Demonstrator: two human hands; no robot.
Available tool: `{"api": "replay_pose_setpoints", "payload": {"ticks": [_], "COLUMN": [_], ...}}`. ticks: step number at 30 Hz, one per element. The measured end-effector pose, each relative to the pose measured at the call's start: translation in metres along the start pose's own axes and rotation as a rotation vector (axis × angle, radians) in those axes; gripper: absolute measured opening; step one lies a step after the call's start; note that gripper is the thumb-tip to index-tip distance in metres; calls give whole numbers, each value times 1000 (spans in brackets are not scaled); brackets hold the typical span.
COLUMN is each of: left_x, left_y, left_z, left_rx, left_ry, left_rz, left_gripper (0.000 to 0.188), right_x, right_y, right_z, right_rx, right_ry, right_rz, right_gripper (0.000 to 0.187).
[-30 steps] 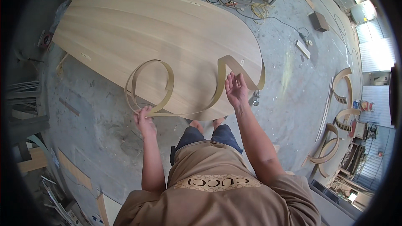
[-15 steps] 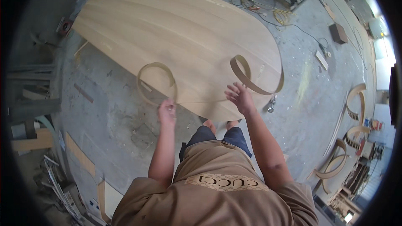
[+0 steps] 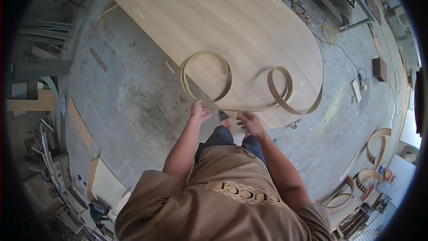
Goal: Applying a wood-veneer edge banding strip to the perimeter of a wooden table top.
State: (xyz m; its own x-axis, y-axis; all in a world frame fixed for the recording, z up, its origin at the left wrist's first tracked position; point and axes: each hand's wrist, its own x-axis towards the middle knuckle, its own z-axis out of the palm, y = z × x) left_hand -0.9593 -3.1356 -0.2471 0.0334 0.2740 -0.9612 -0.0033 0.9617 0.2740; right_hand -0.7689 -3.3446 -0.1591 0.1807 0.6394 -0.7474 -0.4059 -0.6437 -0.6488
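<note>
A long thin wood-coloured strip of edge banding (image 3: pixel 228 83) curls into loops at both ends. Its left coil leans over the near edge of a large pale wooden panel (image 3: pixel 191 22); the right loops (image 3: pixel 280 90) rest on the panel's rounded end. My left hand (image 3: pixel 200 111) is at the bottom of the left coil, thumb against the strip and the other fingers loosely bent. Just below the strip's straight middle stretch, my right hand (image 3: pixel 251 124) has its fingers apart and slightly curled, holding nothing that I can see.
Tangled cables and a yellow cord (image 3: pixel 330 33) lie beyond the panel. A brown box (image 3: pixel 379 69) stands at the right. More curled wooden strips (image 3: pixel 378 145) are at the lower right. Boards and metal lengths (image 3: pixel 49 151) line the left side.
My hands have come closer together, and the right one has dropped away from the right loops. The left coil now appears wider. The whole view has shifted over the panel.
</note>
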Motion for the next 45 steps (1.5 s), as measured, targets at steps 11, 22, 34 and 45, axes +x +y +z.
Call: {"api": "replay_pose_setpoints", "payload": {"ticks": [11, 22, 34, 45], "left_x": [72, 31, -38, -118], "left_y": [78, 31, -116, -197], "left_z": [-23, -33, -37, -4], "left_rx": [440, -61, -516, -453], "left_ry": [36, -149, -309, -335], "left_rz": [315, 336, 268, 470], "left_gripper": [59, 45, 23, 45], "right_x": [-98, -98, 5, 9], "right_y": [80, 57, -7, 73], "right_z": [-51, -37, 56, 33], "right_rx": [-31, -29, -115, 226], "right_ry": [313, 375, -99, -90], "right_rz": [79, -92, 383, 55], "right_gripper": [40, 41, 76, 42]}}
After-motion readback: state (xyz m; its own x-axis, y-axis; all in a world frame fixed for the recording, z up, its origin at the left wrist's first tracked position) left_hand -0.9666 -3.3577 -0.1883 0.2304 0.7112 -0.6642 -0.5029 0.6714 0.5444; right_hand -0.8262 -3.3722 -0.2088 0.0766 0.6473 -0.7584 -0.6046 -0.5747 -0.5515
